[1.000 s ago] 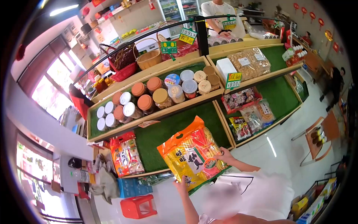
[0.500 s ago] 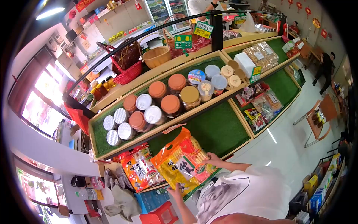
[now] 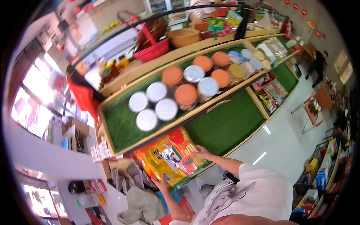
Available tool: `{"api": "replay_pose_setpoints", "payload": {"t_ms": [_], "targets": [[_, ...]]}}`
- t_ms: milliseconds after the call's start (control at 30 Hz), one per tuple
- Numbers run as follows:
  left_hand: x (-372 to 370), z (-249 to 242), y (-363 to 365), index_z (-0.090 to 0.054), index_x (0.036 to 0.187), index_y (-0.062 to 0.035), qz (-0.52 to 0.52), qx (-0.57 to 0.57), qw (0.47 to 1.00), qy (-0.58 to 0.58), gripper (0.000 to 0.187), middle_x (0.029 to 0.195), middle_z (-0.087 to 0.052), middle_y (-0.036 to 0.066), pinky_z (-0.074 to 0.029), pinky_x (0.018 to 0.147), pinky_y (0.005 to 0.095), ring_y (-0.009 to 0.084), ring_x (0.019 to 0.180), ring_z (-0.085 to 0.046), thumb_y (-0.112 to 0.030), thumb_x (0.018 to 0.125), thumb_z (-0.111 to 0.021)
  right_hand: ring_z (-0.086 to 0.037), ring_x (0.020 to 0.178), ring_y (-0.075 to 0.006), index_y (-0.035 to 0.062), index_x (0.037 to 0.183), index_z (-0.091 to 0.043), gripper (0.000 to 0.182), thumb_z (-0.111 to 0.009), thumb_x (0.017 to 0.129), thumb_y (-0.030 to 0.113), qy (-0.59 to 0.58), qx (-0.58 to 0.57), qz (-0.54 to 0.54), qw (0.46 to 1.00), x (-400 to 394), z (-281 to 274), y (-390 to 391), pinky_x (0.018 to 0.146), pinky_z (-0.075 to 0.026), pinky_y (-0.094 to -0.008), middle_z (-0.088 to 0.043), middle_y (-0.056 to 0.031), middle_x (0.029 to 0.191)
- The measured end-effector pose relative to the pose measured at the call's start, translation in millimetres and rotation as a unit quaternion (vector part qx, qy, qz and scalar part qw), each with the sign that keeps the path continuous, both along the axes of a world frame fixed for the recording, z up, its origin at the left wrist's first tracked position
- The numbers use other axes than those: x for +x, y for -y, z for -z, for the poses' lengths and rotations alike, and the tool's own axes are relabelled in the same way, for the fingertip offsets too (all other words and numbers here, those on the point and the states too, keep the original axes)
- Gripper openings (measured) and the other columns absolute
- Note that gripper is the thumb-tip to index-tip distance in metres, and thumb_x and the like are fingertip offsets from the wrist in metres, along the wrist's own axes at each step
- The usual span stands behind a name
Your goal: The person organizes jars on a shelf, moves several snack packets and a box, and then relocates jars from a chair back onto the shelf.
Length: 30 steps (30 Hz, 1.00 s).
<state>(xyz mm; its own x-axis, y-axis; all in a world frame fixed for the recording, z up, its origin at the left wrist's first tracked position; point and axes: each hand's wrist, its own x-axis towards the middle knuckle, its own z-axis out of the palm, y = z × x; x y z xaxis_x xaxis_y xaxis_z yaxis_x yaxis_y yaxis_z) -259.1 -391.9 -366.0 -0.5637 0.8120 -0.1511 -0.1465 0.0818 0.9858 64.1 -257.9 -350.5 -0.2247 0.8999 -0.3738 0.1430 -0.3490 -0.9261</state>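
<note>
A big yellow and orange snack bag [image 3: 170, 157], with stick-like snacks showing through its clear parts, is between my two hands. My left hand [image 3: 162, 183] grips its lower left edge, and my right hand [image 3: 202, 152] holds its right edge. The bag lies over the left end of the lower green-lined shelf [image 3: 228, 122], its far edge close under the upper shelf's front rail. Whatever sits beneath the bag is hidden.
Above, the upper shelf [image 3: 120, 131] carries several lidded jars [image 3: 166, 109]. A red basket [image 3: 155, 50] and a wooden bowl [image 3: 183, 37] stand behind it. Small snack packs [image 3: 270, 93] lie farther right. A grey-green cloth [image 3: 140, 206] hangs near my left arm. A person [image 3: 318, 65] is at far right.
The snack bag has moved left and toward the shelf with both my hands, and now covers the spot where another orange bag showed. My view has shifted, so the jars look farther right.
</note>
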Motion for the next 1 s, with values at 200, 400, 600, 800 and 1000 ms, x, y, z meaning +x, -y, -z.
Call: {"api": "replay_pose_setpoints", "payload": {"t_ms": [200,400,600,800,1000], "targets": [[-114,52,-8,-0.042,0.113,0.0001,-0.006,-0.110,0.969,-0.221,0.055,0.104,-0.053,0.017,-0.043,0.087,0.0379,0.0280,0.096,-0.052,-0.023,0.078,-0.077,-0.059,0.085,-0.0150,0.0054,0.106,-0.054,0.034,-0.071,0.077,0.007,0.114,-0.098,0.015,0.988,-110,83,-18,0.076,-0.049,-0.0293,-0.061,-0.0043,0.091],[-116,6,-18,-0.042,0.106,-0.0031,-0.028,-0.052,0.974,-0.219,0.039,0.091,-0.054,0.009,-0.046,0.076,0.0298,0.0165,0.083,-0.054,-0.018,0.084,-0.072,-0.058,0.093,-0.0147,0.0046,0.128,-0.049,0.051,-0.070,0.082,0.013,0.001,-0.055,0.015,0.998,-121,80,-12,0.080,-0.047,-0.0304,-0.062,-0.0053,0.103],[-150,37,-10,-0.041,0.121,-0.0018,-0.006,-0.141,0.967,-0.211,0.050,0.106,-0.061,0.019,-0.047,0.083,0.0368,0.0267,0.096,-0.061,-0.028,0.087,-0.068,-0.061,0.094,-0.0173,0.0026,0.131,-0.046,0.060,-0.072,0.081,0.023,0.051,-0.020,-0.024,0.998,-134,97,-20,0.082,-0.048,-0.0319,-0.064,-0.0085,0.107],[-145,63,14,-0.045,0.129,-0.0019,0.086,-0.239,0.933,-0.253,0.059,0.125,-0.050,0.024,-0.036,0.100,0.0430,0.0361,0.116,-0.046,-0.040,0.088,-0.064,-0.061,0.096,-0.0185,0.0038,0.122,-0.055,0.058,-0.076,0.076,0.032,0.090,-0.135,-0.027,0.986,-105,69,-10,0.085,-0.048,-0.0320,-0.065,-0.0087,0.107],[-115,61,23,-0.045,0.131,-0.0014,0.060,-0.236,0.924,-0.295,0.056,0.123,-0.046,0.025,-0.033,0.102,0.0435,0.0378,0.119,-0.040,-0.036,0.090,-0.061,-0.062,0.083,-0.0143,0.0042,0.101,-0.066,0.041,-0.078,0.075,0.033,-0.042,-0.150,-0.013,0.988,-100,87,-8,0.074,-0.048,-0.0291,-0.067,-0.0042,0.092]]}}
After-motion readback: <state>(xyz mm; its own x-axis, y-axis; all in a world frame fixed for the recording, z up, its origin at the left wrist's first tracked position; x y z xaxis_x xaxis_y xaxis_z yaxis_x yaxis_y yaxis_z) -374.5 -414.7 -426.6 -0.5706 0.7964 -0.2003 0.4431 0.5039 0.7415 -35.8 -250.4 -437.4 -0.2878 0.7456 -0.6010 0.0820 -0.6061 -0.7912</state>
